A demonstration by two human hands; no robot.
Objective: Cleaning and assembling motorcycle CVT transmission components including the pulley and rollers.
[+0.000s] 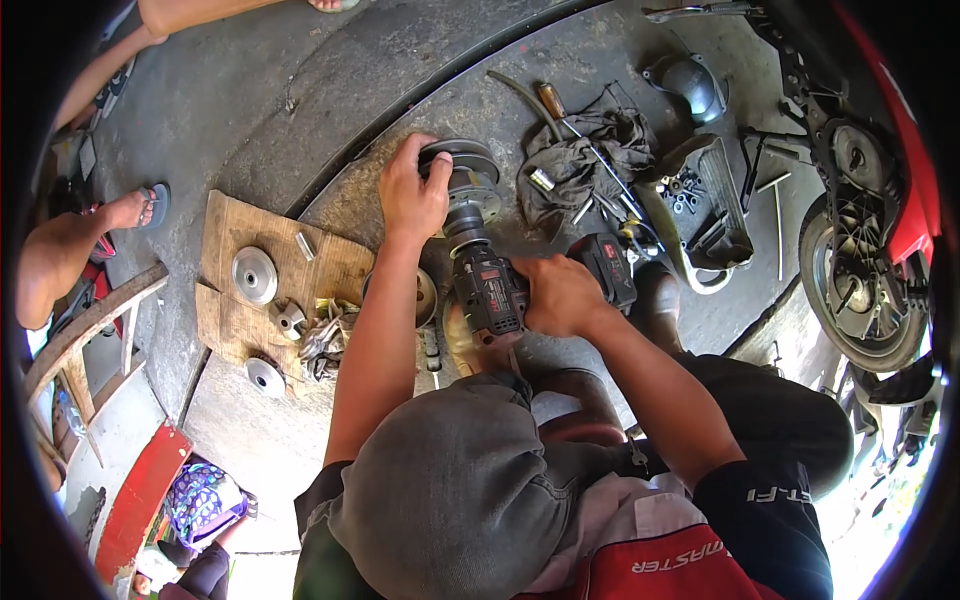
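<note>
My left hand (415, 190) grips a dark round pulley assembly (463, 170), thumb on its face and fingers round its rim. A black cordless impact wrench (488, 290) meets the assembly's centre through its nose and socket. My right hand (560, 290) is wrapped round the wrench's handle, beside its battery (605, 262). Left of my forearm, a cardboard sheet (225, 230) carries metal discs (254, 275), small parts and gloves or rags (325, 340). Right of the assembly lie a dark rag (570, 160), a screwdriver (551, 103) and a metal cover holding several bolts and nuts (730, 255).
A red motorbike (905, 170) with its rear wheel (820, 300) stands at the right. Other people's legs and sandalled feet (130, 210) are at the left. A curved wooden piece (100, 310) and a person in patterned clothing (205, 500) are lower left. A rounded metal cover (690, 85) lies farther back.
</note>
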